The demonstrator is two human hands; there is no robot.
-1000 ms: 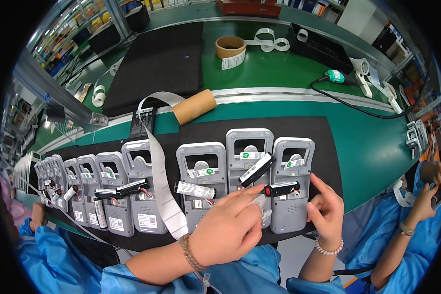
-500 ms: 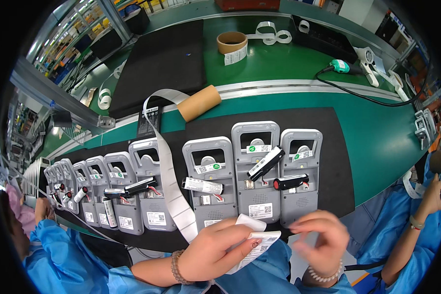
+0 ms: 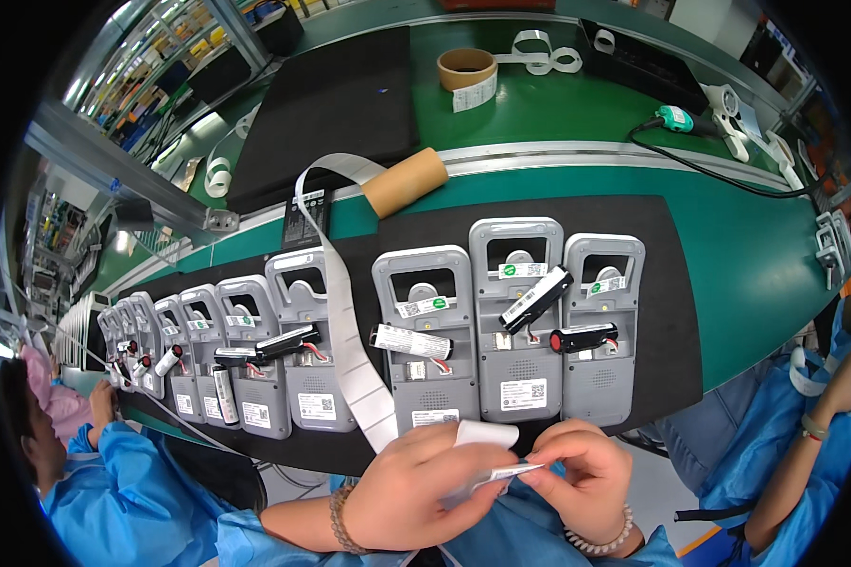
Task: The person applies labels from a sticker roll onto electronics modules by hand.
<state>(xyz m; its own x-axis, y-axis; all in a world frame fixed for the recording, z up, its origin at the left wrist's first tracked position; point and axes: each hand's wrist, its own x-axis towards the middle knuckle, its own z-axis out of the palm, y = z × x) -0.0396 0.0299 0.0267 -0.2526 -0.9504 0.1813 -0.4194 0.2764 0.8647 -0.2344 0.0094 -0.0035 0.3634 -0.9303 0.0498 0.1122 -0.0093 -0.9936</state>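
Note:
My left hand point(image 3: 411, 496) is closed around a folded strip of white printed labels point(image 3: 487, 435), low in front of me. At the strip's right edge, my right hand point(image 3: 581, 482) pinches a corner between thumb and forefinger. Just beyond my hands lie grey handheld device housings, backs up: a left one point(image 3: 425, 317), a middle one point(image 3: 517, 350) with a white label, and a right one point(image 3: 600, 383) whose lower back is plain grey. A white-wrapped battery point(image 3: 411, 342) and black batteries point(image 3: 536, 298) rest on them, joined by red wires.
Several more housings point(image 3: 317, 378) run leftward along the black mat point(image 3: 671, 312). A long label ribbon point(image 3: 350, 350) trails from a cardboard core point(image 3: 405, 183). Farther back stand a tape roll point(image 3: 467, 70) and a green-handled tool point(image 3: 674, 118). Co-workers in blue point(image 3: 142, 491) sit on both sides.
My right hand has moved left and closed on the label strip's edge; before, it was apart with fingers spread. The whole view has shifted slightly.

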